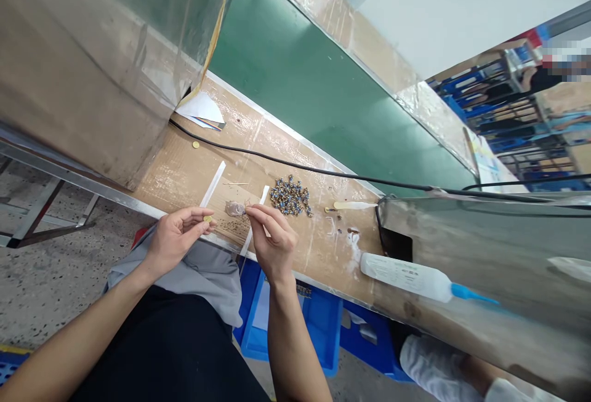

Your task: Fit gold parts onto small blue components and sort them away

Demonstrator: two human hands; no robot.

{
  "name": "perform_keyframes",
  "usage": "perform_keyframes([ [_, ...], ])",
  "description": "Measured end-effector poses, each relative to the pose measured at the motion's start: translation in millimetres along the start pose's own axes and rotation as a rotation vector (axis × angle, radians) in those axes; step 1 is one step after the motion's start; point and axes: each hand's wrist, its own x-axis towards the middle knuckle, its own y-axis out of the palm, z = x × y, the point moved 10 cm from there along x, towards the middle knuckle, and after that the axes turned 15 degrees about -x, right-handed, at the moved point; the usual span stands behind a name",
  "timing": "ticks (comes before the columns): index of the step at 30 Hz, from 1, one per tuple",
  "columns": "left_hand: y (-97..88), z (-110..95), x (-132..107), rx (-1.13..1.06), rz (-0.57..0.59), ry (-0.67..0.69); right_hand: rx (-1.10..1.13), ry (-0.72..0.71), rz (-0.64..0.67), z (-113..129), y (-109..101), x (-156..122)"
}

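My left hand (pixel 178 234) pinches a small round yellow disc (pixel 207 219) between thumb and fingertips, just over the table's front edge. To its right, my right hand (pixel 273 239) has its thumb and forefinger closed on a tiny dark-bluish piece (pixel 245 210), mostly hidden by the fingertips. A clear, crumpled-looking small plastic item (pixel 234 208) lies right beside those fingertips; whether they touch it I cannot tell. Tiny dark bits (pixel 233 225) are scattered on the table below it. Behind my right hand lies a pile of small blue and brass-coloured parts (pixel 290 196).
A black cable (pixel 277 165) crosses the table (pixel 318 248). White strips (pixel 213 183) are stuck to the surface. At right lies a white bottle with a blue nozzle (pixel 406 276). Another yellow disc (pixel 196 144) sits farther back. Blue bins (pixel 318 328) stand below the edge.
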Motion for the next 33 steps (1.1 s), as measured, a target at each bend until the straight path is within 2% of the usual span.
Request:
perform_keyframes([
  [11,-0.4,-1,0,0.008,-0.009,0.006,0.032,0.016,0.017,0,1,0],
  [18,-1.0,-2,1,0.017,-0.015,0.005,-0.049,0.087,-0.100,-6,-7,4],
  [26,-2.7,-1,0,0.022,-0.012,0.005,-0.052,0.068,-0.080,-5,5,7],
  [33,-2.5,0,1,0.016,-0.020,0.000,-0.089,0.078,-0.106,-8,0,7],
])
